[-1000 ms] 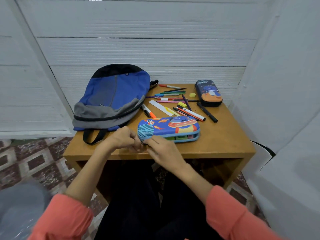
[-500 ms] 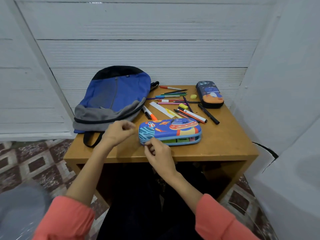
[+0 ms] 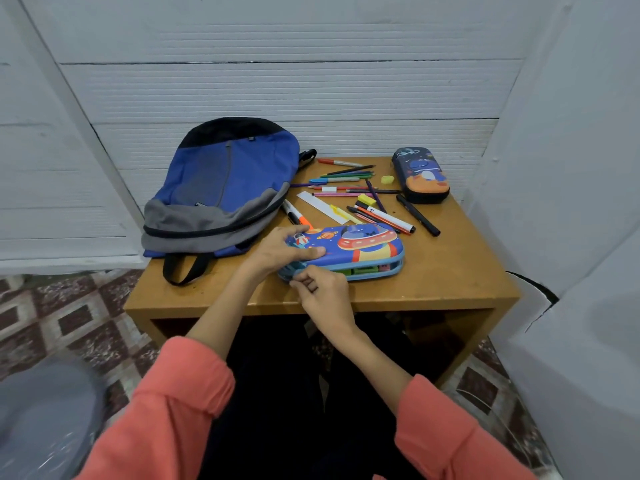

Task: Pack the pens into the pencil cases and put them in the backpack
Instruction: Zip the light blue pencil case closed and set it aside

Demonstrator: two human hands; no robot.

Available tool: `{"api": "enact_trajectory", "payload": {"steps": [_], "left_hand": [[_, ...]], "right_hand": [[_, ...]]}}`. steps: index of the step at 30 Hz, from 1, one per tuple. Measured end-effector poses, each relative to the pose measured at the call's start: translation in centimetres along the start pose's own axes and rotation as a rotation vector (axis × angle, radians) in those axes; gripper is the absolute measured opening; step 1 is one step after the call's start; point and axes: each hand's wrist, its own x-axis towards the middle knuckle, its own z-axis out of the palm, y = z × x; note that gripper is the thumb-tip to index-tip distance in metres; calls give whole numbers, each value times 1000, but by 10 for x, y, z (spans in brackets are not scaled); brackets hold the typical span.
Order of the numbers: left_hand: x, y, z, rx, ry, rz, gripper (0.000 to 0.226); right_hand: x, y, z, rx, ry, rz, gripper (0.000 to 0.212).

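**Zip on the near case: brace, then pull straight**

Status: near pencil case sits at the front edge of the tabletop, lid down but not sealed. The front seam gapes and green and pink contents show through it.

Left hand clamps the case's left end, fingers over the far edge and thumb flat on the lid. Right hand pinches at the near-left corner of the seam. It's probably on the zip pull, but the pull is hidden under the fingers.

Most pens lie loose mid-table, between this case and the far pencil case at the back right. Backpack lies flat on the left, overhanging the edge, its zip apparently closed.

Can't tell whether the zip is going open or closed. Either way:
- Keep the left hand pressing down so the shell halves stay aligned and the case doesn't skate off the front edge.
- Run the pull along the seam line, don't lift it.
- Slow down at the corner, where it's most likely to snag.
- If closing, check nothing pokes into the gap first.
- If opening, go all the way round so the lid lies flat for loading.

Judgement: early in the task, with loose pens, the second case and the backpack still to deal with.
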Motion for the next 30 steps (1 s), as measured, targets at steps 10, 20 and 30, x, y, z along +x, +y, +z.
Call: {"api": "enact_trajectory", "payload": {"steps": [10, 20, 30], "left_hand": [[-3, 2, 0, 54, 5, 20, 81], [-5, 3, -1, 60, -7, 34, 79], [-4, 4, -1, 95, -5, 39, 79]], "right_hand": [[-1, 33, -64, -88, 78, 148, 7], [-2, 55, -110, -170, 148, 289, 10], [21, 69, -151, -129, 195, 464, 11]]}}
